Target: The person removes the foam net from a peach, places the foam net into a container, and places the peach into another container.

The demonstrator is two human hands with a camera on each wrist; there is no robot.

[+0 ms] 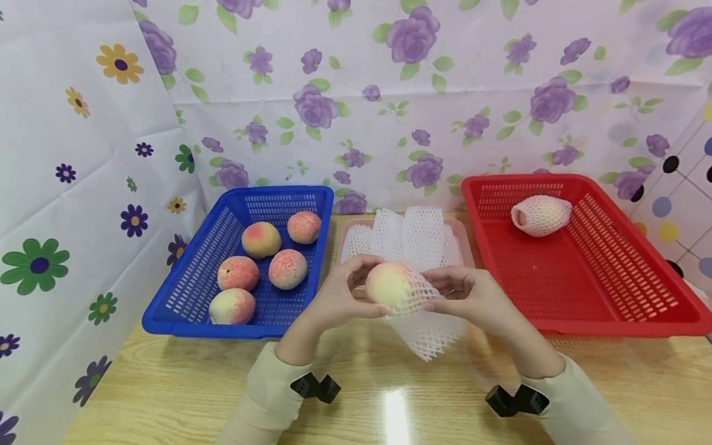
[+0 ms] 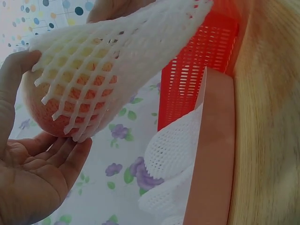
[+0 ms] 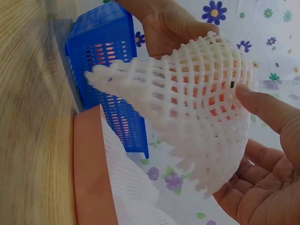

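Between both hands is a peach (image 1: 386, 285), pale yellow with a pink blush, partly inside a white foam net sleeve (image 1: 425, 327). My left hand (image 1: 337, 296) grips the peach's bare end, thumb in front and fingers behind. My right hand (image 1: 473, 298) holds the netted side, thumb on the mesh. The sleeve's loose end hangs below the fruit. In the left wrist view the netting (image 2: 89, 79) covers much of the peach, and its red lower side shows beneath. The right wrist view shows the mesh (image 3: 201, 89) stretched over the fruit, with the right thumb pressing it.
A blue basket (image 1: 183, 327) with several bare peaches (image 1: 261, 240) stands at left. At right, a red basket (image 1: 556, 290) contains one netted peach (image 1: 542, 215). Behind the hands, a pink tray (image 1: 463, 238) carries several foam net sleeves (image 1: 423, 232). Flowered cloth (image 1: 361, 123) hangs behind the wooden table (image 1: 222, 383).
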